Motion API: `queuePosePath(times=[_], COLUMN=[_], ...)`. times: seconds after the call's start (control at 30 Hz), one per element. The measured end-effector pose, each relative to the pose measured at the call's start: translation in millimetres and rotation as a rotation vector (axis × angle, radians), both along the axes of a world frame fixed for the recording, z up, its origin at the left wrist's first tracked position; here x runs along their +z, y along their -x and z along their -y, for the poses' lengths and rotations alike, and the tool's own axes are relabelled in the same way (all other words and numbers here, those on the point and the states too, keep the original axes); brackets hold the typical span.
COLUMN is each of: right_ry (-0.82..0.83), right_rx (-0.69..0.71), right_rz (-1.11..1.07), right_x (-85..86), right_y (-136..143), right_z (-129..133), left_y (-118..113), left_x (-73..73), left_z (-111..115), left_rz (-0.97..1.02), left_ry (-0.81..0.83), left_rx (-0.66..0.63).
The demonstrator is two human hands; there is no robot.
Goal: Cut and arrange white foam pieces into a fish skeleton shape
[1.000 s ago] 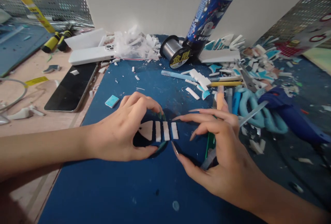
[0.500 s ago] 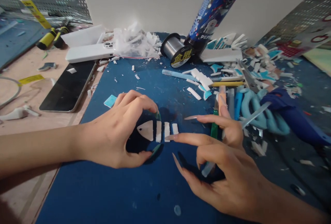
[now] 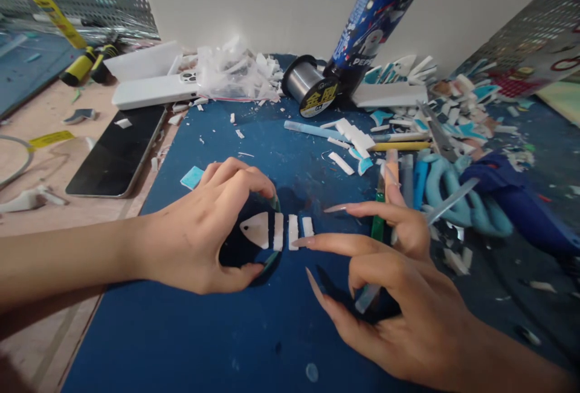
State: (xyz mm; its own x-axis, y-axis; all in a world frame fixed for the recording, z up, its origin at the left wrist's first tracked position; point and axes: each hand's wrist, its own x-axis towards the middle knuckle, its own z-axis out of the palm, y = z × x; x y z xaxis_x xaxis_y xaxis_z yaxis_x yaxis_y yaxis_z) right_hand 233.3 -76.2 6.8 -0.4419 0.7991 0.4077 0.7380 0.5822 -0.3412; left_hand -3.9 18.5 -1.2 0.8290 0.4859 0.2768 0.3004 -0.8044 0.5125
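On the blue mat (image 3: 217, 344) lies a white pointed piece (image 3: 256, 230) with a black dot, and to its right three white strips (image 3: 278, 231) stand apart in a row. My left hand (image 3: 203, 224) arches around the pointed piece, thumb and fingers spread, their long green nails by the first strip's ends. Above the row's right side, my right hand (image 3: 399, 272) has its index nail at the foot of the middle strip. Its thumb is stretched out. A translucent stick (image 3: 368, 297) shows under its curled fingers; whether they hold it is unclear.
Behind are a spool (image 3: 312, 87), a Pepsi bottle (image 3: 369, 30) and a bag of white scraps (image 3: 240, 75). A blue glue gun (image 3: 521, 199), clippers (image 3: 437, 133) and foam offcuts crowd the right. A phone (image 3: 118, 154) lies at the left.
The right hand has shifted very slightly to the right, its index nail still at the middle strip. The left hand and the white pieces look nearly unchanged.
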Motion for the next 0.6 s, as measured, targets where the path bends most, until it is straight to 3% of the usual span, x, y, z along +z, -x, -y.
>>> queuePosePath(times=[0.6], right_ry=[-0.005], right_rx=[0.053], right_rz=[0.017], right_x=[4.3], right_y=[1.3], right_z=[-2.0], left_y=[0.2], left_x=[1.0], left_z=[0.1], left_rz=[-0.014], left_ry=[0.014], left_rx=[0.001])
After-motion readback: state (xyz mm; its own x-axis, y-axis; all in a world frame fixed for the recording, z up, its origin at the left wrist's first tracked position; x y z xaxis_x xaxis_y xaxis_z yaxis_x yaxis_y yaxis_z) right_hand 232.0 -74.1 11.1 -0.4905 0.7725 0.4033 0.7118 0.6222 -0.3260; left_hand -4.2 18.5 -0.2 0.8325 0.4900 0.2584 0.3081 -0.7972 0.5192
